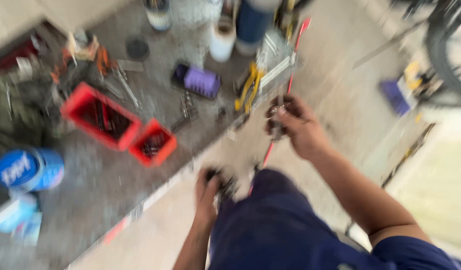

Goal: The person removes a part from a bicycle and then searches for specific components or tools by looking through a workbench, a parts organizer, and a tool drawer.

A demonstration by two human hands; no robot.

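Head view, blurred. My right hand (pixel 295 125) grip closed on small metal part (pixel 277 131), held above floor beside worktop (pixel 95 180) edge. My left hand (pixel 210 192) grip closed on dark object (pixel 225 184) by my knee. Red trays (pixel 115 125), yellow pliers (pixel 249 87) on worktop.

Soft, even daylight filled the scene, brightest toward two and three o'clock, where the pale floor (pixel 440 185) washed out almost white. Shadows were weak and short. My head was moving, so motion blur smeared the whole frame along a diagonal. My right hand (pixel 295 125) and left hand (pixel 210 192) were too blurred to show what they gripped. The red trays (pixel 103 117) at ten o'clock showed only as colour blocks, and the blue tub (pixel 28 169) at nine o'clock had streaked edges.
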